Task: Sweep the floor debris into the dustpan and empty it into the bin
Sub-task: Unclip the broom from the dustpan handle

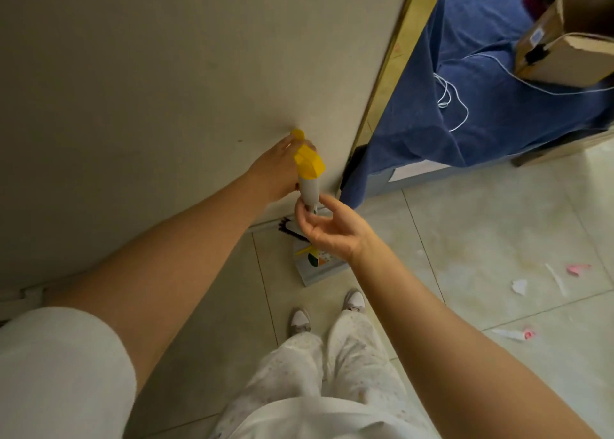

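Dustpan [320, 267] stands on the floor [465, 222] against the wall [166, 89], just ahead of the feet, with black broom bristles [289, 230] beside it. Looks like a clipped broom/pan set, can't confirm.

Handle [309, 189] rises from the set toward the camera. Long axis is near vertical, leaning on the wall, with the yellow cap [309, 162] at the top.

Left hand [279, 169] is curled round the handle at the cap, from the wall side. Right hand [335, 232] is lower and palm-up. Its thumb and forefinger [332, 204] pinch the grey shaft just below the left hand; the other fingers are loosely curled and hold nothing.

Debris [520, 286] is white and pink paper scraps scattered on the tiles, well apart from the set and off to the person's right. No bin in view.

Judgement: still at tool pickup, no sweeping done. The next move turns on splitting the two hands along that vertical axis, one taking the broom, the other the pan. The set then has to travel right, since all the scraps lie on the right-hand side. Right hand is nearer the debris, so it is the likely sweeping side.

Risk: the light pinch slips if the parts unclip suddenly.
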Demonstrator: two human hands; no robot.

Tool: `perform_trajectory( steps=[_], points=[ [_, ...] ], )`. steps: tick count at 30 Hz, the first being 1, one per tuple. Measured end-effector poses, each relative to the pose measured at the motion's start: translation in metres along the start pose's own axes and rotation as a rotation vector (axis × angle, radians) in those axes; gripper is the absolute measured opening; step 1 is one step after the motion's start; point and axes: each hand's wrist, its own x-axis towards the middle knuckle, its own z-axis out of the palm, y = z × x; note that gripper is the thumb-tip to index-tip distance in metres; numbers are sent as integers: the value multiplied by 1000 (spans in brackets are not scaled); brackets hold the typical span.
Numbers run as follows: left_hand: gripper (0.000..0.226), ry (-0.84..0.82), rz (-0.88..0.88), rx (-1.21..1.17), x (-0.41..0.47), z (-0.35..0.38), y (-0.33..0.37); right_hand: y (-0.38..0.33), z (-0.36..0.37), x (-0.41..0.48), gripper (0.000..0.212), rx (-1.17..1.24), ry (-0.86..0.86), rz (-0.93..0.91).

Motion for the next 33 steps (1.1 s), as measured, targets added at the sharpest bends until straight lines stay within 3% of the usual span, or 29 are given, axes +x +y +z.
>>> perform_trajectory(
  steps=[5, 8, 14, 21, 24, 26, 30, 33],
  points=[
    [24, 172, 120, -13, -22, -62, 28, 3, 4, -3, 19, -134, 51, 75],
    [6, 99, 96, 41, -41, -62, 31, 6, 3, -5, 22, -166, 55, 114],
    [32, -183, -191, -225, -92, -66, 60, 19, -5, -11, 27, -128, 142, 157],
    [32, -92, -420, -413, -147, -59, 107, 47, -19, -18, 28, -261, 268, 161],
    [35, -131, -508, -488, -161, -58, 124, 49, -20, -26, 47, -312, 298, 140],
    [36, -133, -570, -569, -169, -55, 138, 48, -16, -33, 48, -325, 322, 128],
    [31, -141, -664, -601, -173, -46, 169, 52, -15, -42, 30, -172, 304, 154],
    [26, -142, -704, -516, -176, -40, 186, 57, -26, -44, 36, -46, 310, 181]
  ],
)
